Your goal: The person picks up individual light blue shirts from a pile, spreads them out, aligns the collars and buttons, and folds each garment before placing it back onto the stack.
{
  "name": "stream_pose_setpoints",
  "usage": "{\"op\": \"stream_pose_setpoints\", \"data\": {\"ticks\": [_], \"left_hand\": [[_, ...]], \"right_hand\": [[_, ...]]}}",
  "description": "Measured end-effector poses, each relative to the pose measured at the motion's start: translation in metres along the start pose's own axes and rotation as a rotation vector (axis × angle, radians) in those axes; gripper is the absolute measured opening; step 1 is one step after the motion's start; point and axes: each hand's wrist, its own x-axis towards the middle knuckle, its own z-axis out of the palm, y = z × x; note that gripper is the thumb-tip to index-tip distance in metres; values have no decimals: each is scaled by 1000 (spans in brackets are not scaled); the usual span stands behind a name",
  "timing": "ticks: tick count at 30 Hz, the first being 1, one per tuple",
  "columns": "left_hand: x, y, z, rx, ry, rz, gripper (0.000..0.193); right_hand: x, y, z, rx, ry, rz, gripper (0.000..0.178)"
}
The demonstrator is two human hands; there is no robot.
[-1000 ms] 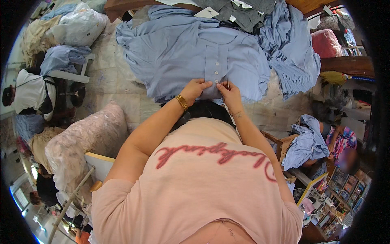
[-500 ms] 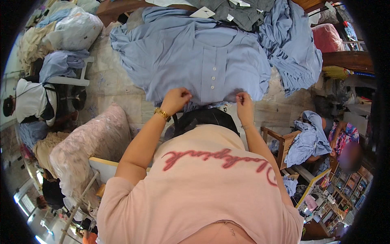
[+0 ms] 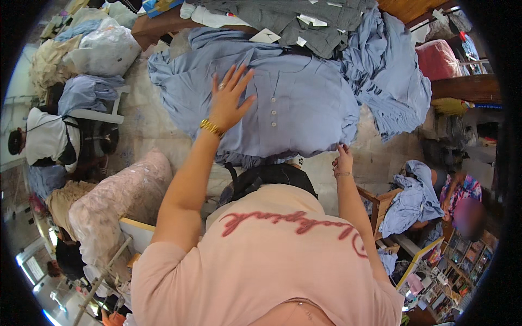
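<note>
A light blue shirt [image 3: 304, 108] with a round neck and a short buttoned placket lies spread in front of me on a pile of similar blue clothes. My left hand [image 3: 230, 100] is over its left upper part, palm down with fingers spread, and holds nothing. A gold watch [image 3: 212, 127] is on that wrist. At the shirt's near right corner my right hand [image 3: 342, 161] is closed, its fingertips pinching the hem. The lower hem hangs toward me over more blue cloth.
Grey folded garments with white tags [image 3: 283, 19] lie beyond the shirt, and crumpled blue cloth [image 3: 386, 76] hangs at the right. A large wrapped bundle [image 3: 119, 201] stands at the left. One person [image 3: 51, 138] sits at the left, another [image 3: 462, 190] at the right.
My left hand has moved from the near hem up onto the shirt and spread its fingers. My right hand has shifted right and nearer to the hem's corner. The shirt's hem lies flatter.
</note>
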Motion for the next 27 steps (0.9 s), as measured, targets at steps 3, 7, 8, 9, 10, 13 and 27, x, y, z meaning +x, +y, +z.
{"op": "stream_pose_setpoints", "data": {"ticks": [3,7,8,9,10,13,27], "left_hand": [[-57,-32,-6,17,125,-198,41],[-164,-80,44,-289,488,-1078,39],[-190,-93,61,-329,581,-1256,39],[-192,-89,60,-504,532,-1295,38],[-193,-85,58,-678,477,-1327,37],[-208,-102,45,-594,247,-1240,28],[20,-11,-130,-1262,592,-637,25]], "right_hand": [[-7,-7,-2,85,69,85,43],[6,-11,-11,245,-105,192,11],[10,-10,-16,242,-156,241,8],[12,-10,-19,248,-196,285,7],[14,-9,-22,254,-237,329,9],[1,-19,-19,231,-273,226,13],[-90,-238,-89,304,187,-614,16]]}}
